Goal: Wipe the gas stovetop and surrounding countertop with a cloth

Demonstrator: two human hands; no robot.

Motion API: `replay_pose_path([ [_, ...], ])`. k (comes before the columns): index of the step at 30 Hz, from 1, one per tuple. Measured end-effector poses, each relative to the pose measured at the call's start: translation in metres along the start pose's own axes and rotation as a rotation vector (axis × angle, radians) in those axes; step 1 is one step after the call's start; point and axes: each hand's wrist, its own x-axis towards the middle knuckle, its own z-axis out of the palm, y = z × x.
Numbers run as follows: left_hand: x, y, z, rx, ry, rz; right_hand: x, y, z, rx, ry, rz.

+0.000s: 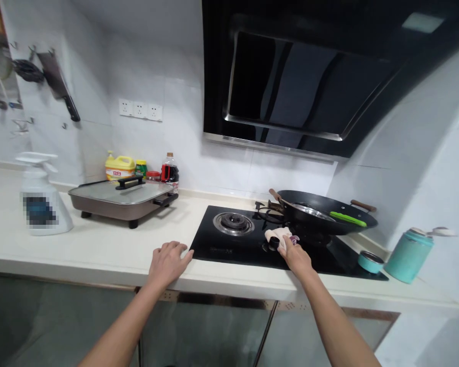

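Observation:
My right hand (296,256) is closed around a pale cloth (278,234) and presses it on the black glass gas stove (240,254), close behind a black control knob (274,243). A bit of purple print shows on the cloth by my fingers. My left hand (169,262) lies flat on the white countertop (130,260), fingers spread, its thumb at the stove's left front corner. The left burner (233,223) is bare. Over the right burner sits a black wok (317,204) with wooden handles and a green-handled utensil (348,219) in it.
A white spray bottle (42,204) and a lidded electric pan (124,199) stand on the left. Bottles, including a soy sauce bottle (170,171), line the wall. A teal canister (410,257) and its lid (371,262) are at right. The range hood (290,92) overhangs the stove.

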Motion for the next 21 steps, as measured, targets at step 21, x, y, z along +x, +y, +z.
replay_pose_path([
  [21, 0.001, 0.002, -0.001, -0.025, -0.011, -0.017, -0.052, -0.015, -0.013, -0.009, -0.036, 0.004],
])
